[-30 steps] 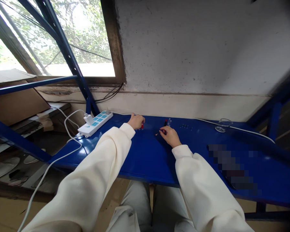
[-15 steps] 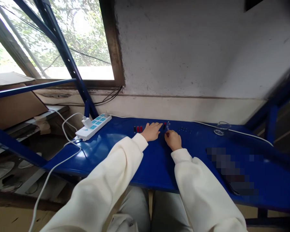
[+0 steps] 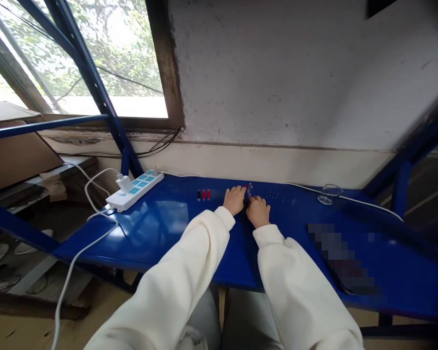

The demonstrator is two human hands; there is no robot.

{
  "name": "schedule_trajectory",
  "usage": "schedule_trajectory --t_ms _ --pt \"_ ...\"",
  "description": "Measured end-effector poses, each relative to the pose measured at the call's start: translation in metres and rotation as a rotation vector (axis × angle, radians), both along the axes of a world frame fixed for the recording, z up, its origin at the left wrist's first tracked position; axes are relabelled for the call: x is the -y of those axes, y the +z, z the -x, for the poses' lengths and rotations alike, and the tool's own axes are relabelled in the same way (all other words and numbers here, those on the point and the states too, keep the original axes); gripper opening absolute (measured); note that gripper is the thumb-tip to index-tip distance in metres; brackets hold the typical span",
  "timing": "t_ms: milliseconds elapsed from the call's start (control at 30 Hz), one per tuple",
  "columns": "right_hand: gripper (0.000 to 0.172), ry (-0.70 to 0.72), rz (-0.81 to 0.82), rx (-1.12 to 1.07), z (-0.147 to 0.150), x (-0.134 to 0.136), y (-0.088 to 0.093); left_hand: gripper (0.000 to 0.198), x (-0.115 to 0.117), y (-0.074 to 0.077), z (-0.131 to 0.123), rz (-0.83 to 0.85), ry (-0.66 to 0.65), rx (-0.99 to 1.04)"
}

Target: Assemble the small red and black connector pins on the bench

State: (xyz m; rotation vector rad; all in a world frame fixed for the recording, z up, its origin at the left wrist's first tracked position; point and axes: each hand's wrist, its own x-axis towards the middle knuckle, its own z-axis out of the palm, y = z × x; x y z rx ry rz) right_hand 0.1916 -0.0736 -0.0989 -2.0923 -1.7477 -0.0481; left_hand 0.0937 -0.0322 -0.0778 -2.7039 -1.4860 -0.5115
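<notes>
Right hand (image 3: pixel 259 211) is curled in, left hand (image 3: pixel 234 200) beside it looser, fingertips right at a small red piece (image 3: pixel 245 186); can't tell if either's gripping anything. I'd keep touches light, clear bits (image 3: pixel 250 187) sit just beyond both.

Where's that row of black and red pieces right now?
In the head view, the row of pieces lies just left of centre on the blue table, between the white power strip and the left hand.
</notes>
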Motion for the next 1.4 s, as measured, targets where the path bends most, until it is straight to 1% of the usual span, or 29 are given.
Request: schedule_trajectory --t_ms 133,333,467,567,700,800,867,933,1000,1100,1233,1400 --pt "0.039 -0.002 0.01 -0.006 0.0 0.0 -0.001 0.026 -0.004 0.005 -0.002 -0.052 0.016 0.014" --pt "0.041 0.008 0.041 -0.013 0.0 -0.002 -0.003 0.019 -0.006 0.007 -0.002 -0.07 0.032 0.029" --pt "0.042 0.017 0.039 -0.027 0.0 -0.004 -0.006 0.018 -0.002 0.011 0.001 -0.035 0.045 0.034" --pt "0.041 0.016 0.046 -0.041 0.0 -0.006 -0.008 0.016 0.005 0.015 0.008 -0.028 0.059 0.085" --pt "0.041 0.021 0.051 -0.05 0.0 -0.01 -0.012 0.011 0.02 0.014 0.024 -0.03 0.056 0.256" --pt "0.043 0.023 0.07 -0.043 0.0 -0.014 -0.015 0.01 0.03 0.005 0.036 -0.009 0.056 0.463" --pt "0.045 0.019 0.091 -0.04 0.0 -0.016 -0.015 0.009 0.035 -0.003 0.043 0.036 0.075 0.611" --pt "0.046 0.018 0.112 -0.039 0.0 -0.017 -0.015 0.009 0.038 -0.009 0.047 0.095 0.106 0.741" --pt "0.048 0.018 0.13 -0.039 0.0 -0.018 -0.015 0.009 0.039 -0.012 0.05 0.127 0.128 0.838" --pt "0.049 0.019 0.152 -0.041 0.0 -0.019 -0.015 0.01 0.039 -0.012 0.051 0.127 0.135 0.919" --pt "0.05 0.021 0.164 -0.029 -0.001 -0.018 -0.015 0.01 0.039 -0.013 0.051 0.111 0.105 0.958" --pt "0.045 0.065 0.141 0.011 0.001 -0.011 -0.013 0.01 0.039 -0.015 0.049 0.084 0.083 1.015"
